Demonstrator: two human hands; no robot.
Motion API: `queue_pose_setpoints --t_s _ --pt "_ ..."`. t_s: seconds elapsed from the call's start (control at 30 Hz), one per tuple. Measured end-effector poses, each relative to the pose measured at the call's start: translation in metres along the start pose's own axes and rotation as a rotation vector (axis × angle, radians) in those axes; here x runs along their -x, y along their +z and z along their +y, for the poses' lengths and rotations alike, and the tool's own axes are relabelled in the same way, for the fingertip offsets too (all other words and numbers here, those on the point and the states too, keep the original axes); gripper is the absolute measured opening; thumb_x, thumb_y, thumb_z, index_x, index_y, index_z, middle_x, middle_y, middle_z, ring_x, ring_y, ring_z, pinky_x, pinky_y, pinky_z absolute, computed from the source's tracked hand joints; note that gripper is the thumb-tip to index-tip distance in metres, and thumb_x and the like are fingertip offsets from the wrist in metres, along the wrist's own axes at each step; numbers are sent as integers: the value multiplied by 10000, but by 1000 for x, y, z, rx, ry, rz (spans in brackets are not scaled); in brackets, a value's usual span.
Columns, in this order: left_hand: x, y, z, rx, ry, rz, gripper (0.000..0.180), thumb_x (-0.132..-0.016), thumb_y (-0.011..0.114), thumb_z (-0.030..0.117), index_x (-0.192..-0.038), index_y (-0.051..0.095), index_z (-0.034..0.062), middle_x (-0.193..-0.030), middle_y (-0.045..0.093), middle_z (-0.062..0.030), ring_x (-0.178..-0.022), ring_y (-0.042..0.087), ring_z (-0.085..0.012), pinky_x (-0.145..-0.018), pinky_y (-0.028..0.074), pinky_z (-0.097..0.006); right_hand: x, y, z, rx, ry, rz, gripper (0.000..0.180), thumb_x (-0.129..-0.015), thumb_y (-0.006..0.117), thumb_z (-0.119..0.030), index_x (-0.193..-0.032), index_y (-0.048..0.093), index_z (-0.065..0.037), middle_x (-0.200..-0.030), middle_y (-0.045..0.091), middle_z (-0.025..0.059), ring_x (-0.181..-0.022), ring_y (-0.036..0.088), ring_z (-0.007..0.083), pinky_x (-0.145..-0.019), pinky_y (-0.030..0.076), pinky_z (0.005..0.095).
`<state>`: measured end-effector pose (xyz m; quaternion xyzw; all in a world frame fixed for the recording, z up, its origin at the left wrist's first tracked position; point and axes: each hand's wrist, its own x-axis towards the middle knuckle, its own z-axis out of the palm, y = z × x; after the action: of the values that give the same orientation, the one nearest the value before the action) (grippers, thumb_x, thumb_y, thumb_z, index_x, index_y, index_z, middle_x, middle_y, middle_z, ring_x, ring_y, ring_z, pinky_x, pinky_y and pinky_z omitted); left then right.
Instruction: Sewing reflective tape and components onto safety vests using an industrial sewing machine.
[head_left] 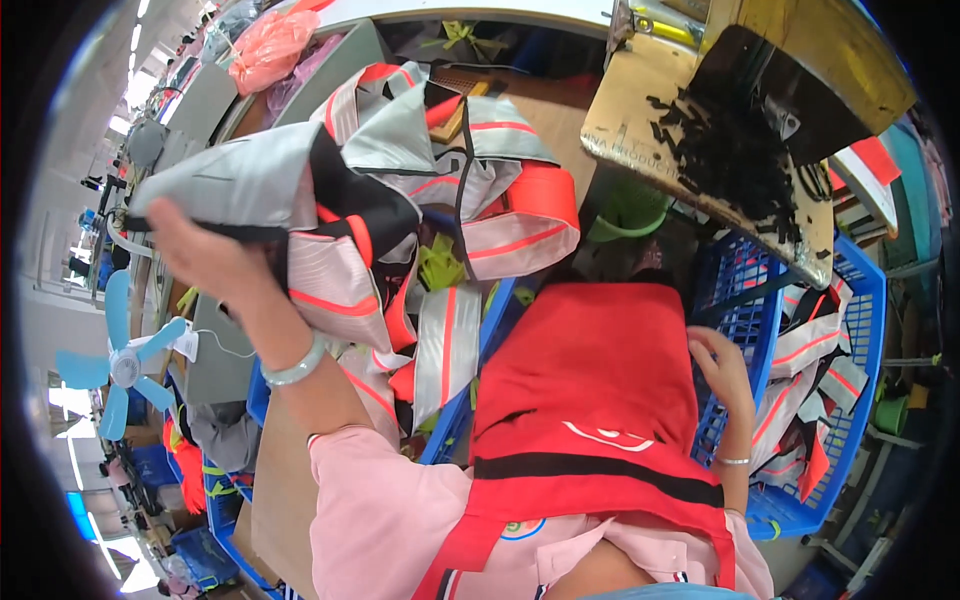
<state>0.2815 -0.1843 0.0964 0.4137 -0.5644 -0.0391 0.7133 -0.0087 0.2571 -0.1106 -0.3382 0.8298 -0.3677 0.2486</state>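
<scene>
My left hand [205, 255] is raised at the left and grips a grey, black and orange garment piece [270, 185] with reflective strips. It hangs over a heap of similar grey and orange pieces [480, 190]. My right hand [722, 365] rests with fingers apart on the rim of a blue plastic crate [850, 420] at the right, at the edge of a red cloth [590, 370] draped over my lap. The crate holds more reflective pieces [810, 350].
A worn wooden board [640, 110] littered with black scraps sits at the upper right. A green basket [630, 215] stands below it. A light blue fan [125, 365] is at the left. A pink plastic bag [270, 45] lies at the top.
</scene>
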Motion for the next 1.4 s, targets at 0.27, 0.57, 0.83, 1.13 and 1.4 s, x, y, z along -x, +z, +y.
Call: queue_pose_setpoints --t_s 0.27,0.57,0.83,1.13,1.4 --pt "95 -37 113 598 -52 -218 498 -929 504 356 -1149 513 -91 -1000 605 -205 -931 642 -287 -750 531 -401 -35 20 -188 -102 -864 56 752 -742 762 -248 -1369 418 -17 -1370 448 193 -1250 458 341 -1013 398 415" --pt "186 -31 136 625 453 -870 138 -797 674 25 -847 554 -21 -714 522 -145 -593 523 -300 -506 423 -381 -29 41 -185 -31 -710 238 887 -616 790 -194 -1390 377 -66 -1364 448 203 -1185 486 388 -952 412 447" --pt "203 -15 163 968 593 -1199 305 -776 757 187 -983 606 21 -988 625 -159 -895 633 -337 -752 515 -381 -50 20 -121 -370 -680 145 317 -780 594 -61 -1093 641 -68 -1125 640 135 -1120 577 336 -1050 354 441" --pt "188 46 12 69 1171 -1552 609 -724 706 484 -1153 574 71 -1212 566 -157 -1182 504 -366 -1107 237 -517 -19 -35 -116 -540 -790 140 291 -902 519 -235 -963 658 13 -975 689 147 -994 653 294 -1020 392 485" --pt "198 43 9 7 1013 -1604 160 -750 622 142 -890 583 75 -772 590 -85 -813 614 -276 -740 449 -432 -9 -42 -96 -824 -715 328 283 -927 568 -278 -950 588 4 -967 667 182 -969 641 297 -974 431 486"
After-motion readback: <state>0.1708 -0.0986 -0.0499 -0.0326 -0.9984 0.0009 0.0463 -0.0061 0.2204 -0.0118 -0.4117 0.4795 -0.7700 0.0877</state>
